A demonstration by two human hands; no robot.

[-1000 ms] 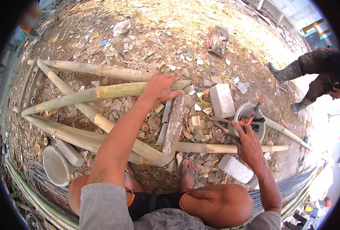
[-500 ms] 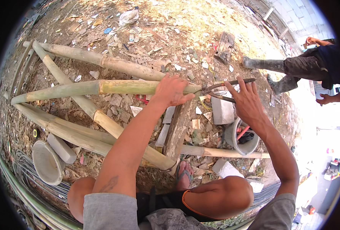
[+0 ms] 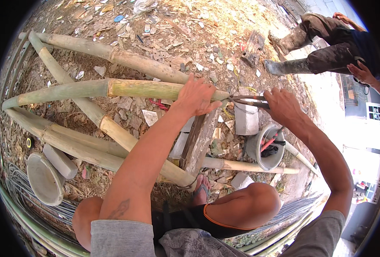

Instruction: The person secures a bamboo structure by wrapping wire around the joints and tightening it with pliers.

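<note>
My left hand (image 3: 196,95) is wrapped over a green-yellow bamboo pole (image 3: 147,89) near its right end. In my right hand (image 3: 280,104) are the handles of long pincers (image 3: 250,101), squeezed close together. Their jaws meet at the tip of the pole, where thin wire (image 3: 228,97) shows; the exact grip on the wire is too small to make out. Below this joint a rough wooden board (image 3: 202,139) slants down toward my foot. Another bamboo pole (image 3: 126,132) crosses diagonally beneath my left forearm.
A grey bucket (image 3: 265,147) holding red-handled tools stands right of the board, beside a pale block (image 3: 245,120). An empty basin (image 3: 44,179) and a grey block (image 3: 60,160) lie at left, near coiled rods (image 3: 23,184). Another person (image 3: 327,47) walks at upper right.
The pincers' handles have gone from spread apart to squeezed together in my right hand. My left hand stays on the pole. The other person's legs have shifted in stride.
</note>
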